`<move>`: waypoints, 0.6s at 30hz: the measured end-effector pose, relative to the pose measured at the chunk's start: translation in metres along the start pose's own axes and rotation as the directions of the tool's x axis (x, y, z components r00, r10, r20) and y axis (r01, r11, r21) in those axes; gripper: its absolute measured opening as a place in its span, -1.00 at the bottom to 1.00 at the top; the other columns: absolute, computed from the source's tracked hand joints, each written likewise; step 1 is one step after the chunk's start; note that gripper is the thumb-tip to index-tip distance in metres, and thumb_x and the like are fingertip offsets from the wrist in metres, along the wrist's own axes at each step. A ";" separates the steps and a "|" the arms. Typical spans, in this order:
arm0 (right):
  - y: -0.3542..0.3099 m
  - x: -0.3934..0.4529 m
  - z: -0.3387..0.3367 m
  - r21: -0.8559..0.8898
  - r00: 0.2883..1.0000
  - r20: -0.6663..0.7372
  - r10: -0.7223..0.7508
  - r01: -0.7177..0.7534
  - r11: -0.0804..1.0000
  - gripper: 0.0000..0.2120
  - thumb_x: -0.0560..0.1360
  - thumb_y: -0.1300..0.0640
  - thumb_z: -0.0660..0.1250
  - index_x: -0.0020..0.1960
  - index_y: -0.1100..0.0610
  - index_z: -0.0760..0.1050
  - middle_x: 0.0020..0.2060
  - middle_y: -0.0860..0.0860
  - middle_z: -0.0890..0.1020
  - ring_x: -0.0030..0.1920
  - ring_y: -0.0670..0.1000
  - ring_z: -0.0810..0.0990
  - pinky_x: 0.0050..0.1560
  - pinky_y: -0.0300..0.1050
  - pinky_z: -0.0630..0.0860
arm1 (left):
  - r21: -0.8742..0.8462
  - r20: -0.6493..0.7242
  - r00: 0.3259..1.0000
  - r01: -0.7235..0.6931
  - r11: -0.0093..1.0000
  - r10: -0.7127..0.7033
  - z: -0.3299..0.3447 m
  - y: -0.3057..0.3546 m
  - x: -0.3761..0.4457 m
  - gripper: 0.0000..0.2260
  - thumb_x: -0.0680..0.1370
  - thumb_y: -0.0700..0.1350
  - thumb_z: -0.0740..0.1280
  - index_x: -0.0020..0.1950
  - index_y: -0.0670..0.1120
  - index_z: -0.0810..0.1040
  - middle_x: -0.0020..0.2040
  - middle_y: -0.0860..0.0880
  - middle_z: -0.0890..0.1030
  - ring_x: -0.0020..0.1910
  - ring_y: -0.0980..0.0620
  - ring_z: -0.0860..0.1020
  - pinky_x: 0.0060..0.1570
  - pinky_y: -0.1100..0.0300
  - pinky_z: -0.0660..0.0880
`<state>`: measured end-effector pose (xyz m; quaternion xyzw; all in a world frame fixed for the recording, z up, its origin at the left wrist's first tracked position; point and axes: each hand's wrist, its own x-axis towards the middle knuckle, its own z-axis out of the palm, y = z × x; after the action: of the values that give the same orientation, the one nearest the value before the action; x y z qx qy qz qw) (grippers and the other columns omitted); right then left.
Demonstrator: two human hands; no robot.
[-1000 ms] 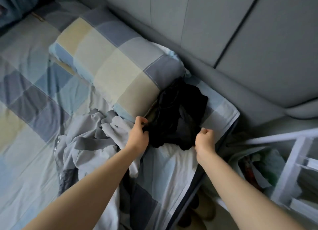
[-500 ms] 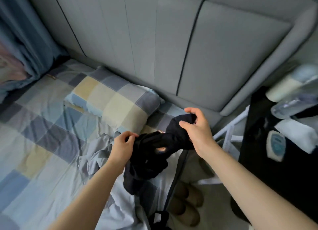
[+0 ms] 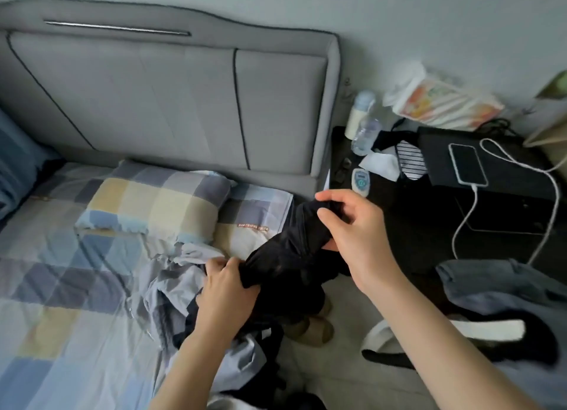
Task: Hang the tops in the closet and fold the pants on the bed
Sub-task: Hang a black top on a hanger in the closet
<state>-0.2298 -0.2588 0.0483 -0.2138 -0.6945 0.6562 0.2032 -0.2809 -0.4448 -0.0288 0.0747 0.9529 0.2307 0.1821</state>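
A bunched black garment (image 3: 287, 256) hangs in the air over the bed's right edge, stretched between both hands. My left hand (image 3: 228, 282) grips its lower end. Higher up and to the right, my right hand (image 3: 352, 225) holds the upper end with curled fingers. A crumpled pale grey garment (image 3: 187, 274) lies on the checked bed sheet (image 3: 61, 271) just left of my left hand. More dark cloth (image 3: 264, 348) trails below the hands at the mattress edge.
A checked pillow (image 3: 153, 204) lies against the grey headboard (image 3: 171, 102). Right of the bed stands a dark nightstand (image 3: 506, 213) with a phone (image 3: 468, 167) on a white cable, bottles and a bag. Slippers (image 3: 310, 326) sit on the floor; grey and black clothes (image 3: 503, 305) lie at right.
Both hands lifted the black garment off the bed beside the pillow and raised it to the right. The view has tilted up, showing the headboard top and the nightstand.
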 end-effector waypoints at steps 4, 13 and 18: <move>-0.019 -0.046 -0.038 0.072 0.999 -0.041 0.033 -0.030 0.997 -0.74 0.50 0.32 0.32 -0.10 -0.01 0.64 -0.25 0.05 0.62 -0.21 -0.02 0.65 -0.30 -0.12 0.62 | -0.133 -0.102 0.939 -0.341 0.931 0.329 0.001 0.043 -0.044 -0.80 0.44 -0.26 0.34 -0.19 0.05 0.45 -0.29 0.13 0.54 -0.20 0.13 0.54 -0.26 0.29 0.35; -0.028 -0.136 -0.182 0.234 0.988 -0.087 0.131 -0.107 0.966 -0.51 0.44 0.24 0.39 0.26 -0.19 0.47 -0.05 -0.16 0.66 0.06 -0.24 0.60 0.03 -0.28 0.54 | -0.719 0.163 0.765 -0.340 0.606 0.623 0.041 0.150 -0.145 -0.76 0.61 -0.26 0.25 -0.21 0.00 0.50 -0.36 0.04 0.43 -0.34 0.08 0.36 -0.38 0.27 0.28; -0.033 -0.204 -0.277 0.192 0.978 -0.079 0.191 -0.173 0.966 -0.40 0.46 0.06 0.41 0.41 -0.15 0.24 0.03 -0.11 0.69 0.08 -0.14 0.64 0.03 -0.26 0.54 | -0.776 0.082 0.716 -0.390 0.495 0.693 0.090 0.227 -0.222 -0.86 0.62 -0.14 0.27 -0.14 -0.10 0.50 -0.31 0.03 0.48 -0.31 0.15 0.44 -0.33 0.30 0.40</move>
<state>0.0939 -0.1474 0.0965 -0.2886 -0.5975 0.7225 0.1942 -0.0289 -0.2572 0.0724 0.3444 0.6536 0.6060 0.2949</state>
